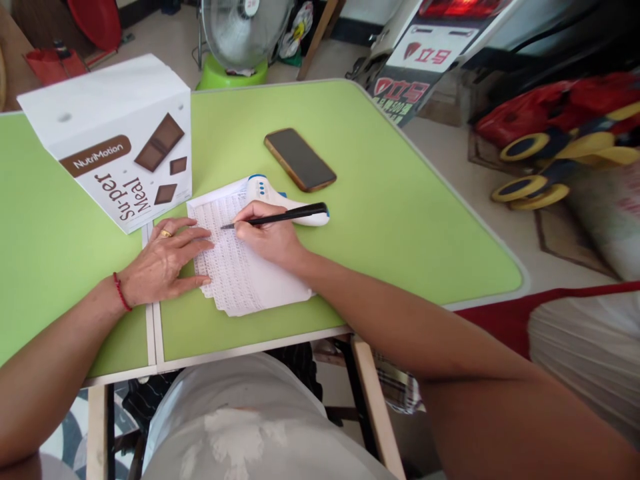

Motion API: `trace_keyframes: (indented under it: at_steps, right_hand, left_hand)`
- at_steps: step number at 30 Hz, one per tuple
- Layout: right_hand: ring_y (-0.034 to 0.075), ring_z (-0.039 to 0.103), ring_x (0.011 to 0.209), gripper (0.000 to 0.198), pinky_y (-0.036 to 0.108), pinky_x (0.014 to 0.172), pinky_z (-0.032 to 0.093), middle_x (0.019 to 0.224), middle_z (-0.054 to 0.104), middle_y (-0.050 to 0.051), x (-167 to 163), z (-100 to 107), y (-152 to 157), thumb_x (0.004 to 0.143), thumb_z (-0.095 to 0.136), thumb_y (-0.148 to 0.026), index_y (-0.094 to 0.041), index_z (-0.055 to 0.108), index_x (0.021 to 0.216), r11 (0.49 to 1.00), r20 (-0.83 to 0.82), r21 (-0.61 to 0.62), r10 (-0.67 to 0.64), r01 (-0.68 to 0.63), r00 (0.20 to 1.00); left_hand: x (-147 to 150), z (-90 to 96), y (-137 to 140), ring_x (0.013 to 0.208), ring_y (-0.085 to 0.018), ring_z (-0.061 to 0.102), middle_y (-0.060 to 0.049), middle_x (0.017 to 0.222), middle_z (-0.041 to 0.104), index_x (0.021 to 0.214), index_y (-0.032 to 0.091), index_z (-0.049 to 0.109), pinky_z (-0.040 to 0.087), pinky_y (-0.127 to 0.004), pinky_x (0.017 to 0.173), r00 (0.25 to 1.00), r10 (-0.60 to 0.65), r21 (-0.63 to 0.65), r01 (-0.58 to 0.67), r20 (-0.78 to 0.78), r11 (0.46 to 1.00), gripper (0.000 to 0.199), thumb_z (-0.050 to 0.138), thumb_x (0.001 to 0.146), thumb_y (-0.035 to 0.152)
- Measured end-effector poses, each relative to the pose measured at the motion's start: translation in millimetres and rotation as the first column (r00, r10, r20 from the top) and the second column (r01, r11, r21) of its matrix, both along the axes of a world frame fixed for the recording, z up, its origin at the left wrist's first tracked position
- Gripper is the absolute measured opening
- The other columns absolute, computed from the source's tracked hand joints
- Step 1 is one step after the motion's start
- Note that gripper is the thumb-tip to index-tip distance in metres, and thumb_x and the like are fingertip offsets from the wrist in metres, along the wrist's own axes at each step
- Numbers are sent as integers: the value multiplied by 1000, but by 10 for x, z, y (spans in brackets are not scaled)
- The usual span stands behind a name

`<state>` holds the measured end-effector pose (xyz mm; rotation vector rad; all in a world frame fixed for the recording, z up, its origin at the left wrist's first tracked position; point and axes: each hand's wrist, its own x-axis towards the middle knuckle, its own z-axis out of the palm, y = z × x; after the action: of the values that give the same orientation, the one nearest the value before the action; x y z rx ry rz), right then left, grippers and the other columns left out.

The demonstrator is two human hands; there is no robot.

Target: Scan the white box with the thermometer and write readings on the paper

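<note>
My right hand (273, 233) grips a black pen (285, 216), its tip at the handwritten lines on a sheet of paper (240, 273). Spread out with fingers apart, my left hand (173, 260) rests at the paper's left edge, a ring and a red wrist cord on it. Just beyond the right hand lies a white and blue handheld device (263, 189), partly covered by that hand and the pen; it looks like a forehead thermometer. A dark phone (300, 160) in a brown case lies farther back on the green table (400, 240).
A white NutriMotion box (130, 140) stands at the table's back left. Behind the table are a fan (245, 30) on a green stool (233, 79) and a scooter's rear (420, 57). Yellow and blue wheels (525, 147) show at right. A seam (155, 333) crosses the table.
</note>
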<state>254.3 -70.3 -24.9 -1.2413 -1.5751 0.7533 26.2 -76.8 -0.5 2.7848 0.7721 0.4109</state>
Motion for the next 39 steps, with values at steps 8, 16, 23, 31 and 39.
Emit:
trace_keyframes:
  at_steps: [8, 16, 23, 31, 39]
  right_hand:
    - [11, 48, 54, 9, 26, 53, 40, 57, 57, -3, 19, -11, 2, 66, 56, -11, -19, 57, 62, 999, 40, 2, 39, -40, 998]
    - [9, 46, 52, 8, 24, 51, 39, 56, 56, -5, 25, -35, -11, 68, 56, -12, -19, 59, 64, 999, -15, 22, 26, -26, 1000]
    - [9, 47, 51, 7, 24, 51, 39, 55, 60, -4, -12, -13, -21, 65, 57, -14, -20, 60, 62, 997, -4, 38, 74, -74, 997]
    - [9, 49, 50, 6, 23, 49, 38, 56, 62, -4, -11, -45, -15, 66, 57, -16, -19, 60, 63, 994, 11, 68, 85, -86, 996]
    - [9, 49, 50, 6, 23, 48, 37, 56, 62, -4, -8, -39, -15, 66, 57, -15, -19, 60, 62, 995, 21, 59, 77, -78, 997]
  left_hand:
    - [1, 7, -1, 131, -37, 40, -14, 133, 57, 123, 15, 59, 30, -56, 108, 1000, -10, 16, 10, -9, 1000, 50, 54, 91, 53]
    - [-3, -7, -2, 132, -36, 39, -13, 134, 58, 123, 16, 60, 29, -56, 109, 1000, -4, -3, 4, -1, 1000, 51, 54, 91, 55]
    - [2, -6, 1, 131, -37, 40, -14, 133, 58, 123, 14, 59, 31, -56, 107, 1000, -19, 20, 19, 4, 1000, 50, 55, 91, 52]
    - [8, 6, -9, 131, -37, 40, -14, 133, 58, 123, 13, 59, 31, -56, 107, 1000, -20, 34, 20, -8, 999, 50, 54, 92, 51]
    - [6, -7, -11, 130, -37, 41, -14, 133, 58, 123, 13, 59, 32, -57, 106, 1000, -21, 47, 22, -6, 999, 51, 53, 92, 53]
